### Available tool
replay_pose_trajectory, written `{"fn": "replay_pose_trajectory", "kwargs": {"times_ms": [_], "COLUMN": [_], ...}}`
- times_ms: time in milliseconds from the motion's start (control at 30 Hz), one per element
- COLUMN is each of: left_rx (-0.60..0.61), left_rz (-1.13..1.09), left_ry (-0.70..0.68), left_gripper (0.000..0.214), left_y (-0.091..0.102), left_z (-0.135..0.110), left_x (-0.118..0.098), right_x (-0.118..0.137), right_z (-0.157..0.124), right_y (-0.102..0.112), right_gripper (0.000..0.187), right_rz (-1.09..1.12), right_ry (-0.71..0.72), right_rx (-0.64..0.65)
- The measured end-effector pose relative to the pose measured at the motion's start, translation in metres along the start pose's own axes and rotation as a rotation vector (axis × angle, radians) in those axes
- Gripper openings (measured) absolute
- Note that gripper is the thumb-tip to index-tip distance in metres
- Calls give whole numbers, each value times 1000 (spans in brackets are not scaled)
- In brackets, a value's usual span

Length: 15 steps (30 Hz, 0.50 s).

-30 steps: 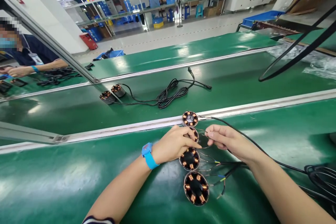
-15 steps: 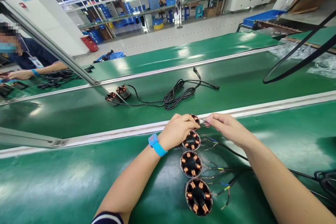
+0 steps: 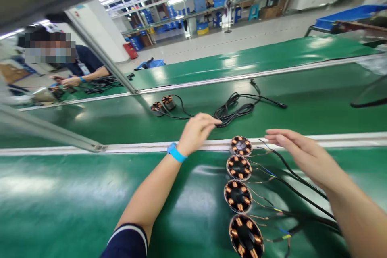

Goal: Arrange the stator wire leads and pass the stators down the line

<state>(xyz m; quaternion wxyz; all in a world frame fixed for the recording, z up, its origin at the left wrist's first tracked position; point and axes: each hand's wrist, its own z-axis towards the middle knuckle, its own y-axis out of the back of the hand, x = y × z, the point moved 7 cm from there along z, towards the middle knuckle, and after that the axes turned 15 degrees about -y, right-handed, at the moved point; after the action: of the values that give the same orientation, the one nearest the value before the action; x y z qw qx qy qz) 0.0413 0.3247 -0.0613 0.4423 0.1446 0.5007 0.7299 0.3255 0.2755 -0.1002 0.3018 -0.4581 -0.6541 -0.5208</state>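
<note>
Several round motor stators with copper coils lie in a row on the near green mat: the farthest stator (image 3: 241, 145) by the metal rail, then a second stator (image 3: 238, 167), a third stator (image 3: 238, 196) and the nearest stator (image 3: 246, 237). Thin wires and black cables (image 3: 298, 187) run from them to the right. My left hand (image 3: 196, 131), with a blue wristband, reaches out over the rail toward a black cable bundle (image 3: 234, 109) on the middle belt, holding nothing. My right hand (image 3: 294, 151) hovers empty, fingers extended, just right of the farthest stator.
Two more stators (image 3: 163, 105) lie wired to the bundle on the middle belt. A metal frame post (image 3: 102, 58) slants at the left. A co-worker (image 3: 81, 68) in dark blue handles cables at the far left. Shelving and blue bins stand at the back.
Both hands let go of the farthest stator and its wires. My left hand moved forward over the rail toward the cable bundle; my right hand drew off right. The camera turned left.
</note>
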Motion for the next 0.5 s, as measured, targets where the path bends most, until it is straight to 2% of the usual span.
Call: {"fn": "replay_pose_trajectory", "kwargs": {"times_ms": [67,133,200,233,300,367,433,500], "left_rx": [8,38,124,185,322,447,544,617], "left_rz": [296,426,519,548,575,580,577,571], "left_ry": [216,343,422,436,430,397,357,320], "left_gripper": [31,35,35,36,40,41,40,38], "left_y": [39,75,100,107,108,99,85,71], "left_z": [-11,-20,-27,-28,-27,-23,-16,-8], "left_x": [60,117,166,185,214,230,239,245], "right_x": [-1,3,14,20,32,40,45,47], "right_z": [16,40,64,75,93,110,128,148], "right_y": [8,7,-1,-7,-22,-36,-48,-58], "right_gripper": [51,52,54,54,57,64,70,75], "right_rz": [-146,-341,-574,-706,-982,-1205,-1332,-1408], "right_ry": [21,97,245,337,536,701,787,785], "right_rx": [-48,-87,-146,-185,-272,-338,-367,-353]}}
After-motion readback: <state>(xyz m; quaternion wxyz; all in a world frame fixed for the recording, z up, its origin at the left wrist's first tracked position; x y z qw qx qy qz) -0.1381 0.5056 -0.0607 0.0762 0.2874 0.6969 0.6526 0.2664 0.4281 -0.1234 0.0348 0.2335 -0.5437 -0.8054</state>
